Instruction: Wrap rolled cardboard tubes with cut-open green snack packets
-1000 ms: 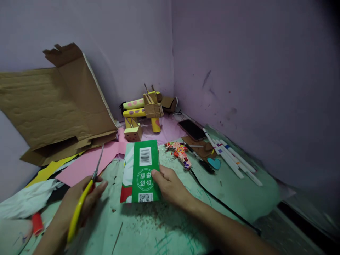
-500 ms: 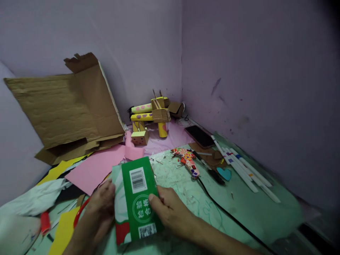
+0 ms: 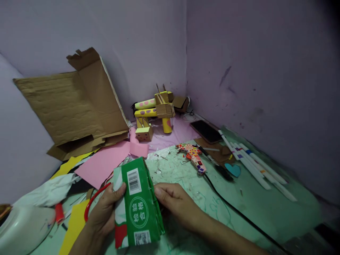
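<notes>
In the head view a flattened green printed carton [image 3: 145, 184] with a barcode, a round stamp and a red and white side is held tilted above the table. My left hand [image 3: 107, 205] grips its left side, thumb on the front and the other fingers behind. On the right edge, where the layers of card stand slightly apart, my right hand [image 3: 176, 202] pinches with thumb and fingers; the fingertips are partly hidden. A curved red handle [image 3: 92, 202] shows just behind my left hand.
A glue gun [image 3: 195, 157] with a black cord lies right of the carton, near a brush [image 3: 220, 170], markers [image 3: 255, 166] and a phone [image 3: 205, 131]. Cardboard giraffe-like figures [image 3: 156, 109] stand at the back. Left are an opened box [image 3: 79, 106], pink paper [image 3: 106, 163] and a white bowl [image 3: 26, 226].
My right thumb has moved off the carton's front to its right edge, and that edge has parted a little. My left thumb now lies on the front. The view has shifted slightly left.
</notes>
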Available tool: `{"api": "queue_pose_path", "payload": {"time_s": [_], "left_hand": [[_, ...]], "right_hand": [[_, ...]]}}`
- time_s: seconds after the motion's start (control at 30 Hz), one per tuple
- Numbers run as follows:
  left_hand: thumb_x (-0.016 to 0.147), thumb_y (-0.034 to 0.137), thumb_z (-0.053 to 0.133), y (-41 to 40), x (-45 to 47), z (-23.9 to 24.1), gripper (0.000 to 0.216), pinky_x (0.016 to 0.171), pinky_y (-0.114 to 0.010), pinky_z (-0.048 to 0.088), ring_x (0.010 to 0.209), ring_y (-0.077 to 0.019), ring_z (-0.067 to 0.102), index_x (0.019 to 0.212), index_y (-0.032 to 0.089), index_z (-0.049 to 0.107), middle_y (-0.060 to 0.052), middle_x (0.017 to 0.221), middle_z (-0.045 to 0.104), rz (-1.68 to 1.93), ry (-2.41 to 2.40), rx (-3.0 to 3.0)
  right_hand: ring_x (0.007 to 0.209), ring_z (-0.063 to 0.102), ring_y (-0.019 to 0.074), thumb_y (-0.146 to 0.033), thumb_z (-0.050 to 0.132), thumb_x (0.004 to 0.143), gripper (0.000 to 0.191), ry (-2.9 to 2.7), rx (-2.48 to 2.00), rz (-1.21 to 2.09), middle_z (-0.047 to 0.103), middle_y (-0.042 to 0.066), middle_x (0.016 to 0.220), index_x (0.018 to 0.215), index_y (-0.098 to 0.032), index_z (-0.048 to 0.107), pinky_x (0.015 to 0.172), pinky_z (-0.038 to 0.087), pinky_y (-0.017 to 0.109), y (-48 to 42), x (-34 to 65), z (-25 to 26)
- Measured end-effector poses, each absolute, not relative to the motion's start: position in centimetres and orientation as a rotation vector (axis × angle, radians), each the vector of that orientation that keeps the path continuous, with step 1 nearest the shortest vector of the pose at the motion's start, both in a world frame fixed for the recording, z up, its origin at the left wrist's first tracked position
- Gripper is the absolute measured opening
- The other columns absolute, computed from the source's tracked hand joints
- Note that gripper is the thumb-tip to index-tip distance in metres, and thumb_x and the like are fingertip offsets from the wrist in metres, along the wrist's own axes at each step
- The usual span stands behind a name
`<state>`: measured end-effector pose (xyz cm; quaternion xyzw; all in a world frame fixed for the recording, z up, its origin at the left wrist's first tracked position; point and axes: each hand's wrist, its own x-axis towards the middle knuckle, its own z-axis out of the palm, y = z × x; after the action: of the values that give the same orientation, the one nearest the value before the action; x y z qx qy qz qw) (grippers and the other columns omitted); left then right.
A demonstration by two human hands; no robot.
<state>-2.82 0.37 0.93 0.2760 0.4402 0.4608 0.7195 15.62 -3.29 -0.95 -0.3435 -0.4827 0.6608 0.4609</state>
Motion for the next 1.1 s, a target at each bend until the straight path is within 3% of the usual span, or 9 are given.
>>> {"api": "queue_pose_path", "payload": {"time_s": [0.17,0.37,0.43,0.53,0.63,0.83,1.1], "left_hand": [[0.059,0.008,0.077,-0.2,-1.9,1.7,0.063,0.076,-0.042,0.057,0.092,-0.0347,0.065,0.117,0.018,0.056,-0.01,0.09,0.073,1.039,1.006,0.608],[0.053,0.008,0.079,-0.6,-1.3,2.4,0.06,0.07,-0.04,0.059,0.082,-0.0335,0.068,0.109,0.016,0.06,-0.009,0.085,0.073,1.042,1.067,0.673],[0.055,0.014,0.081,-0.7,-1.1,2.1,0.056,0.066,-0.04,0.058,0.076,-0.0324,0.069,0.107,0.016,0.061,-0.009,0.084,0.073,1.034,1.093,0.728],[0.06,0.027,0.079,-1.2,-0.3,1.8,0.045,0.062,-0.039,0.057,0.068,-0.0301,0.069,0.101,0.015,0.064,-0.01,0.08,0.072,1.003,1.192,0.924],[0.063,0.03,0.077,-1.9,0.6,2.2,0.033,0.066,-0.036,0.054,0.073,-0.0286,0.067,0.09,0.013,0.068,-0.011,0.081,0.072,1.011,1.28,1.212],[0.074,0.027,0.065,-3.2,0.6,3.7,0.048,0.084,-0.039,0.046,0.098,-0.0304,0.058,0.12,0.017,0.054,-0.013,0.111,0.062,0.992,0.744,1.265],[0.072,0.03,0.063,-3.6,-0.4,1.8,0.026,0.066,-0.033,0.047,0.076,-0.0255,0.059,0.092,0.014,0.065,-0.01,0.084,0.066,1.017,0.858,1.257]], "right_hand": [[0.054,0.031,0.0104,-0.048,0.042,0.085,0.039,-1.281,-0.947,1.534,0.032,-0.005,0.056,0.057,-0.02,0.038,0.049,0.024,0.023,-3.4,15.7,-0.9],[0.051,0.03,0.0094,-0.044,0.048,0.081,0.038,-1.243,-1.0,1.502,0.031,-0.006,0.052,0.053,-0.02,0.039,0.046,0.022,0.023,-3.5,15.8,-0.6],[0.05,0.035,0.0093,-0.046,0.053,0.078,0.036,-1.147,-0.937,1.543,0.037,-0.005,0.052,0.056,-0.018,0.047,0.048,0.028,0.022,-3.5,15.8,-0.6],[0.061,0.053,0.0137,-0.047,0.066,0.069,0.033,-0.984,-0.84,1.603,0.06,0.001,0.069,0.08,-0.016,0.063,0.061,0.043,0.027,-3.4,15.7,-0.8],[0.066,0.062,0.0182,-0.043,0.073,0.065,0.039,-0.829,-0.907,1.631,0.069,0.006,0.076,0.091,-0.015,0.066,0.063,0.047,0.031,-3.3,15.6,-1.4],[0.066,0.067,0.0222,-0.036,0.069,0.073,0.031,-0.508,-0.801,1.792,0.072,0.008,0.074,0.093,-0.013,0.067,0.067,0.051,0.036,-2.8,15.8,-1.5],[0.081,0.068,0.0282,-0.035,0.074,0.067,0.029,-0.441,-0.885,1.741,0.074,0.008,0.082,0.089,-0.016,0.07,0.075,0.052,0.042,-2.8,15.4,-1.1]]}}
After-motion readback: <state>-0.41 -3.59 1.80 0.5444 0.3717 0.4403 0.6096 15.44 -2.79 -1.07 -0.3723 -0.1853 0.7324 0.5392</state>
